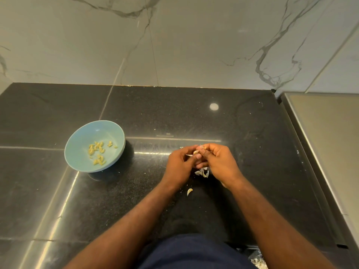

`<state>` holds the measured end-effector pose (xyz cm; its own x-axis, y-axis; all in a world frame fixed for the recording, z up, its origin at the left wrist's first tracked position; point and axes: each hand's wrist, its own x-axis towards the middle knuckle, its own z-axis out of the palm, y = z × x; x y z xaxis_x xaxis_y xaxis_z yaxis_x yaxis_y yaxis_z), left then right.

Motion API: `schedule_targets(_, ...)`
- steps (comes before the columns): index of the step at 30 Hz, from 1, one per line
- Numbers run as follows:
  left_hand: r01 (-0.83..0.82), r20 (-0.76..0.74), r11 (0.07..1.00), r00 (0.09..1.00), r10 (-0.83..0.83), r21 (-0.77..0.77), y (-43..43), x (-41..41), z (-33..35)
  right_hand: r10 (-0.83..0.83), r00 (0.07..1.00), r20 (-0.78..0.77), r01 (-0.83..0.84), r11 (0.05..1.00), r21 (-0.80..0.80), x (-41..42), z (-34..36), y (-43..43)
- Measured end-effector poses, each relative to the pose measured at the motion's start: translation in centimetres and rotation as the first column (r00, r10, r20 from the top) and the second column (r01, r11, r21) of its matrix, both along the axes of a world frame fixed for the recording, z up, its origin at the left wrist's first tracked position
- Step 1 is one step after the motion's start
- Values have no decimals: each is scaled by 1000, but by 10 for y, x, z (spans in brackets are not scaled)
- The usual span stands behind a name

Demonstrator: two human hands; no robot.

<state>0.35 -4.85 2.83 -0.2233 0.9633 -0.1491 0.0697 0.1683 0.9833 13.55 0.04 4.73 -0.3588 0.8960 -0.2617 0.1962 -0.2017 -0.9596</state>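
Garlic clove (196,152): above the peel scraps (203,173) nearest me, so skins drop there, my left hand (179,166) and right hand (219,162) both pinch it in curled fingertips. Farther off, the blue bowl (91,133) keeps peeled cloves (98,152) within reach.

The left hand (179,164) and right hand (220,162) are bare, as are the forearms (262,216) behind the grip; between those, farthest from it, is plain dark navy clothing (194,253).
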Motion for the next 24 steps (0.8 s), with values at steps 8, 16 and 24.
schedule_targets(8, -105, -166, 992, 982, 93, -66, 2, -10, 5, -102, 994, 29, 103, 994, -33, 0, 6, -5)
schedule_targets(16, 58, 225, 983, 974, -18, -172, -4, -10, 8, -50, 988, 145, 44, 998, 45, 1, 1, -13)
schedule_targets(24, -5, 73, 992, 997, 14, -123, 0, -5, 14, -42, 948, 315, -9, 987, 160, -3, 7, -14)
